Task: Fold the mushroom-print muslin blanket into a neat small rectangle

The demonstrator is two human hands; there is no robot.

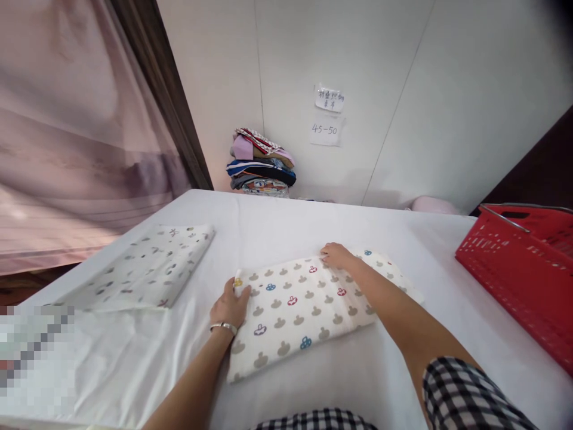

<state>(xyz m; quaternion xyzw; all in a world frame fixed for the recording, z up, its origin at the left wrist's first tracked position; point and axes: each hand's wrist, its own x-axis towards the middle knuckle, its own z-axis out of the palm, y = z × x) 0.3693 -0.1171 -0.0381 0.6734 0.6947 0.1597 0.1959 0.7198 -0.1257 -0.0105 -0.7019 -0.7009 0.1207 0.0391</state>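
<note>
In front of me lies a white cloth [308,310] printed with grey, blue and red mushrooms, folded into a long rectangle. My left hand [229,306], with a bracelet at its wrist, holds the far left corner, the thumb on top and the other fingers partly hidden at the edge. At the far long edge, my right hand [336,255] has its fingers bent together on the fabric. The right forearm crosses over the cloth's right end. To the left, a second folded white cloth [152,266] with a small scattered print lies apart from both hands.
A white sheet covers the table [286,221]. On the right stands a red plastic basket [514,269] with a metal handle. Behind the far edge, a pile of folded clothes [262,161] rests near the wall with paper notes [326,130]. A pink curtain [80,131] hangs left.
</note>
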